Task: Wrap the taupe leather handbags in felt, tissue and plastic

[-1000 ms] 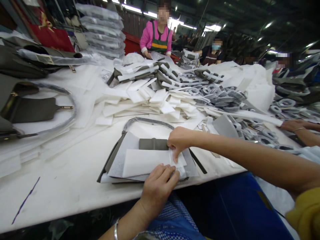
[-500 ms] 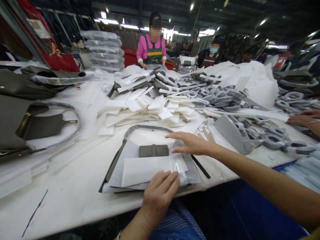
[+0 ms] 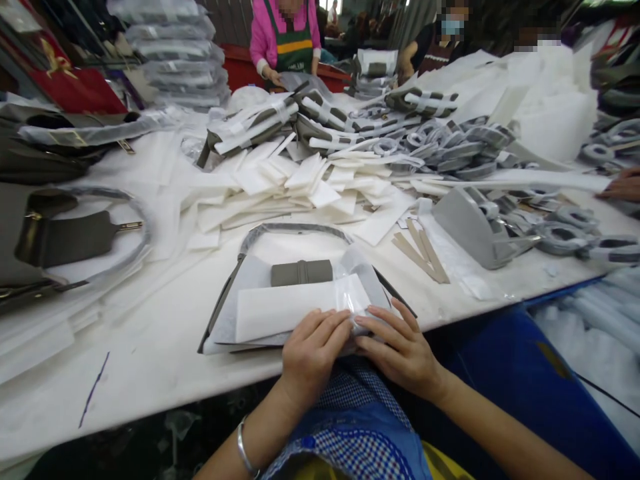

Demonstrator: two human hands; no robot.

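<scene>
In front of me at the table's near edge lies a dark grey-green handbag [image 3: 301,273], its wrapped handle [image 3: 300,228] arching away from me. Thin pale tissue sheeting [image 3: 220,323] covers much of it. A white foam sheet [image 3: 280,312] lies across the lower front, with a shiny clear strip [image 3: 351,293] over its right end. My left hand [image 3: 315,347] rests palm down on the foam's lower edge, fingers fairly straight. Beside it, my right hand [image 3: 400,343] touches the bag's lower right edge, fingers spread. Its thumb is hidden.
White foam pieces [image 3: 280,177] pile up beyond the bag. Wrapped handles [image 3: 450,150] heap at the back right. More bags [image 3: 75,240] lie at left. Tan strips [image 3: 424,250] and a grey panel [image 3: 467,223] lie right. A co-worker [image 3: 285,40] stands across the table.
My right hand has come down from above the bag's right side to its near edge, beside my left hand. My left hand stays on the foam. The view has tilted downward.
</scene>
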